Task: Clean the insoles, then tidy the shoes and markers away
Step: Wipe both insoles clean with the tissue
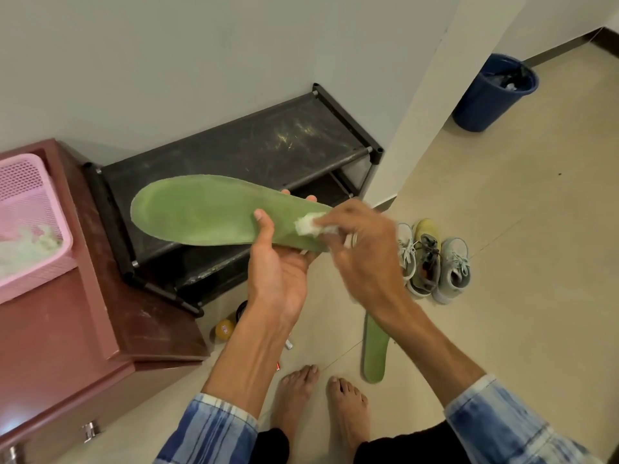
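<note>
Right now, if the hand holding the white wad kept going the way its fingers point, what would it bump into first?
The right hand points left along the green insole, wad already on it. Going on, it would probably meet the left hand's thumb first, though depth is hard to judge.

Pale wall (167, 61), beige tiled floor (519, 229), black rack (234, 145), maroon cabinet (67, 329), blue bin (492, 92)

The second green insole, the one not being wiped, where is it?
The second insole lies flat on the floor right of the bare feet, just below the shoes, partly hidden by the right forearm.
</note>
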